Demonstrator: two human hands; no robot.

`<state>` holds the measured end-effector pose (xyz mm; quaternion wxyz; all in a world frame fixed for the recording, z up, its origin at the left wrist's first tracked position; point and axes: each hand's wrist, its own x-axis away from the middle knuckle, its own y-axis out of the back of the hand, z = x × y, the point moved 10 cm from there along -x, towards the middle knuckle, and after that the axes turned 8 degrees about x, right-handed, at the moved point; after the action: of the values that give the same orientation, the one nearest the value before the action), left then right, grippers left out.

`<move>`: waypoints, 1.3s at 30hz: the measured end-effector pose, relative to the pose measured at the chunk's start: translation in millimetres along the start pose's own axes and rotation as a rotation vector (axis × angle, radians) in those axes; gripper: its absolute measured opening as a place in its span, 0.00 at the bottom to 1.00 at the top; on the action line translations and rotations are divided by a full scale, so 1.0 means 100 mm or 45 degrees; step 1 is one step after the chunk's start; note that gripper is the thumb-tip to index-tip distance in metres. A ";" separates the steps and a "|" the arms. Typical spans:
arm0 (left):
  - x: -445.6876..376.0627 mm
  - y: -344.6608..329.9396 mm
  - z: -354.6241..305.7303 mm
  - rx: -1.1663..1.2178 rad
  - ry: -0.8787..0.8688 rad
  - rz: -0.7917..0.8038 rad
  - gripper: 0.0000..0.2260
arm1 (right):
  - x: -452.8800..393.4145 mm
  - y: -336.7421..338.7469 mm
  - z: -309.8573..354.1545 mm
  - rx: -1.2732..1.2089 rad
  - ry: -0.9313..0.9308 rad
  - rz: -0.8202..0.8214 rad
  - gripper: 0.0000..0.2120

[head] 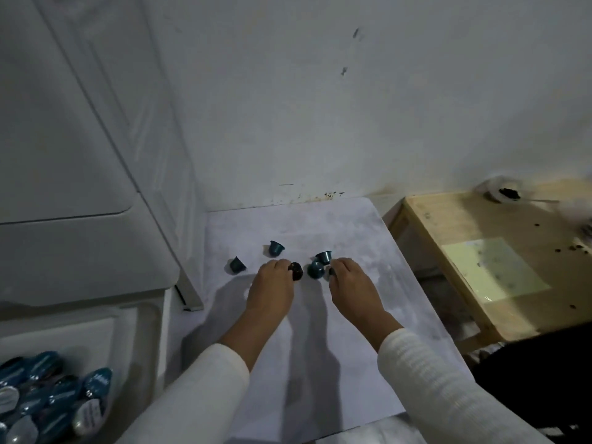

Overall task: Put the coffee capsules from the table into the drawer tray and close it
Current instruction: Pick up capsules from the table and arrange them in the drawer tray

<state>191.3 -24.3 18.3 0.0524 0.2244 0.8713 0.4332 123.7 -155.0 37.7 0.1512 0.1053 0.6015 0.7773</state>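
White table [368,315] against a stained wall carries five capsules – four blue [276,248] and one dark capsule [296,270]. Left hand [272,290] pinches the dark one; right hand [349,283] curls beside two blue ones, grip unclear. Near left, the drawer tray [134,331] stands open with capsules inside.

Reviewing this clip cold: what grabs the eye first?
Two hands in white sleeves meet mid-table among scattered blue capsules: the left hand pinches a dark capsule, and the right hand touches another blue capsule. At lower left, the open drawer tray already holds many capsules.
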 end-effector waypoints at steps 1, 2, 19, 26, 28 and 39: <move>-0.07 0.01 0.03 0.012 0.018 -0.029 0.12 | -0.09 -0.04 -0.02 -0.018 0.015 0.019 0.14; -0.15 0.03 0.05 0.022 0.031 -0.051 0.13 | -0.17 -0.08 -0.05 -0.040 0.030 0.042 0.15; -0.90 -0.13 0.26 0.038 0.249 -0.057 0.14 | -0.90 -0.53 -0.31 -0.180 0.003 0.329 0.13; -0.87 -0.12 0.31 0.118 0.278 -0.194 0.11 | -0.92 -0.47 -0.37 -0.340 0.002 0.249 0.11; -0.87 -0.10 0.34 0.207 0.294 -0.251 0.09 | -0.92 -0.46 -0.39 -0.360 -0.019 0.234 0.12; -1.20 -0.11 0.24 0.239 0.290 -0.247 0.13 | -0.94 -0.49 -0.56 -0.480 -0.178 0.189 0.06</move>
<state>301.4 -65.2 -17.7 -0.0262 0.0926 0.9258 0.3655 197.0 -227.9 -21.8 0.1519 0.1727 0.4240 0.8760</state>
